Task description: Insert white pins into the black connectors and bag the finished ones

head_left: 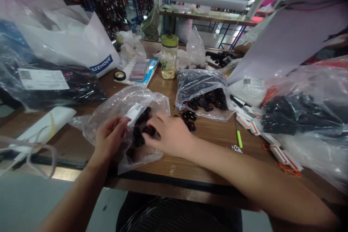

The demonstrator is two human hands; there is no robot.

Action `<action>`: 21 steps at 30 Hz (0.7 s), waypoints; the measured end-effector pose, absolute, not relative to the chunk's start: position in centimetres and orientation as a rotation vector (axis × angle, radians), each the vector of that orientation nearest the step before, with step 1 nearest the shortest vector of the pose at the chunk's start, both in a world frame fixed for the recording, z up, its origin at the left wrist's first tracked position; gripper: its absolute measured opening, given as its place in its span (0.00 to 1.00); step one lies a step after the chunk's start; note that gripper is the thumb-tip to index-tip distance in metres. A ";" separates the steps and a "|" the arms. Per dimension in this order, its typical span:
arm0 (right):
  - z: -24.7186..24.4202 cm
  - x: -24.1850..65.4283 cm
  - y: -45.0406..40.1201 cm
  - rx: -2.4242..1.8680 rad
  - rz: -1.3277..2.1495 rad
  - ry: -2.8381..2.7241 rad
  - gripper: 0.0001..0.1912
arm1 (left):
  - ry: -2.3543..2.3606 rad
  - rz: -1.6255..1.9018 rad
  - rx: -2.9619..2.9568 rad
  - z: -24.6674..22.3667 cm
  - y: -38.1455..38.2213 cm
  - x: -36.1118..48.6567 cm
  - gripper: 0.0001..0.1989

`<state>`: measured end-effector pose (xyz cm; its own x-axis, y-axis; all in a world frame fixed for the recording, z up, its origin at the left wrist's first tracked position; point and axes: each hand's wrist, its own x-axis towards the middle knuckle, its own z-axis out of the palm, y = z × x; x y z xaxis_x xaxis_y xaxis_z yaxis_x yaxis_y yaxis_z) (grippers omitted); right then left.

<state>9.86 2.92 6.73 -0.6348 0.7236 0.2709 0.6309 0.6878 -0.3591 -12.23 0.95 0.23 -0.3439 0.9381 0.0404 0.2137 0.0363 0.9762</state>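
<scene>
Going left to right through the head view, I record a clear bag of dark goods with a white label, and nearer me a long white object on the table. A roll of black tape lies farther back. My left hand has its grip closed, thumb against fingers, on the near-left side of an open clear bag, beside a white strip. Black pieces lie within that bag. My right hand reaches over them from the right, fingers bent and partly closed; I cannot tell whether its grip has hold of a piece. Behind it stands a green-lidded bottle, upright. Next is a second clear bag of black pieces, with loose black pieces just in front. Farther right I log a yellow-green marker, white-and-orange pieces, and another clear bag with dark contents.
</scene>
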 end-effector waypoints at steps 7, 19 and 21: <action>9.2 11.7 5.9 -1.259 0.366 -2.417 0.15 | 1.597 1.458 1.038 1.1 1.2 -12.4 0.11; 3.5 12.8 4.5 -1.310 0.563 -2.738 0.15 | 1.567 1.467 1.012 1.2 1.2 -12.4 0.10; 3.9 14.3 4.2 -1.300 0.678 -2.606 0.12 | 1.574 1.448 1.020 1.1 1.2 -12.4 0.10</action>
<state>14.25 4.21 3.92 -0.6128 0.7876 -0.0647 0.7193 0.5220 -0.4583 -12.37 1.23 1.07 -0.3984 0.9172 -0.0121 0.0648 0.0413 0.9970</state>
